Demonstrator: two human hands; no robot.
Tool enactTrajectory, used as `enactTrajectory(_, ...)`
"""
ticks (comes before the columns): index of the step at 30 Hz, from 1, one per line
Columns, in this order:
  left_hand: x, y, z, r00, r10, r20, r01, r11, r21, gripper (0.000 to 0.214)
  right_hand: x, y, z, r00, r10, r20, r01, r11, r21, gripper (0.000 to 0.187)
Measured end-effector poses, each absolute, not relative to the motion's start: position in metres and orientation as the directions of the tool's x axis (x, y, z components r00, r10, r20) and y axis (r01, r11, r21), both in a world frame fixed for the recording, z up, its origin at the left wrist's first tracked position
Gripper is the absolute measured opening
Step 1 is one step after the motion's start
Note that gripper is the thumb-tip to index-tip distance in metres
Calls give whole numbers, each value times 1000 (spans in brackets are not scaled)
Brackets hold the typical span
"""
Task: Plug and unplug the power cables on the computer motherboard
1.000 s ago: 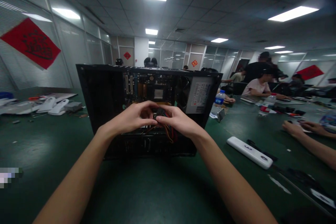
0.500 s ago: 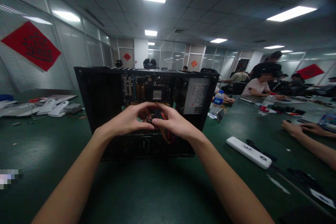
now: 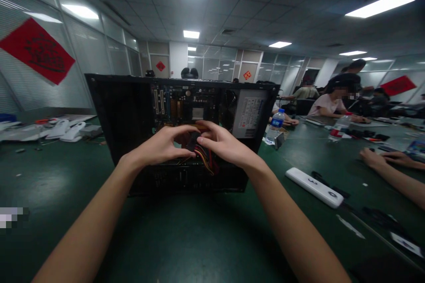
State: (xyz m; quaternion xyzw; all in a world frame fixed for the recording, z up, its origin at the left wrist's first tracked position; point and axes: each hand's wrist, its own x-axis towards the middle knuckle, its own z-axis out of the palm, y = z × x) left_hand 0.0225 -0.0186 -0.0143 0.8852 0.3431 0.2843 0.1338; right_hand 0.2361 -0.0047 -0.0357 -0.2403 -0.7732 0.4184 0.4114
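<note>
Nearest to me, both bare hands meet in front of the open black metal computer case (image 3: 106, 115), which stands on the dark green table (image 3: 179, 234), well in from its left edge. The right hand (image 3: 227, 143) pinches a small black plastic plug (image 3: 192, 141) between thumb and fingers; the left hand (image 3: 159, 143) curves around the plug's other side in a C, thumb and forefinger apart, and whether those tips grip or merely steady it I cannot tell. The plug is in front of the case's open side, above its lower edge, with a bunch of thin yellow, red and black wires (image 3: 206, 161) drooping from it.

As I judge it, the wires could strain where they enter the plug, if the fingers pull on them rather than on the plastic. A slip of the pinch might let the plug knock the black circuit board (image 3: 206, 93) behind. The case could rock if the wrists lean on its lower edge.

The plug's face and pins are hidden by fingers, and the wires' far ends vanish into shadow. The hands cover the board's lower part; the case's left end is nearly black inside. Toward its upper right corner, the label on the silver metal power supply (image 3: 250, 112) is too small to read. The table's near edge is out of sight.
</note>
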Motion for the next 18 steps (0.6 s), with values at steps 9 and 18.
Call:
enactTrajectory(9,21,-16,-18,596,675,434,550,-737,392,59,225,-8,-41,-509,652,561,114,698,-707,58)
enactTrajectory(18,23,-14,-19,613,651,448,519,-759,393,61,227,-3,-42,-504,633,588,118,725,-678,56)
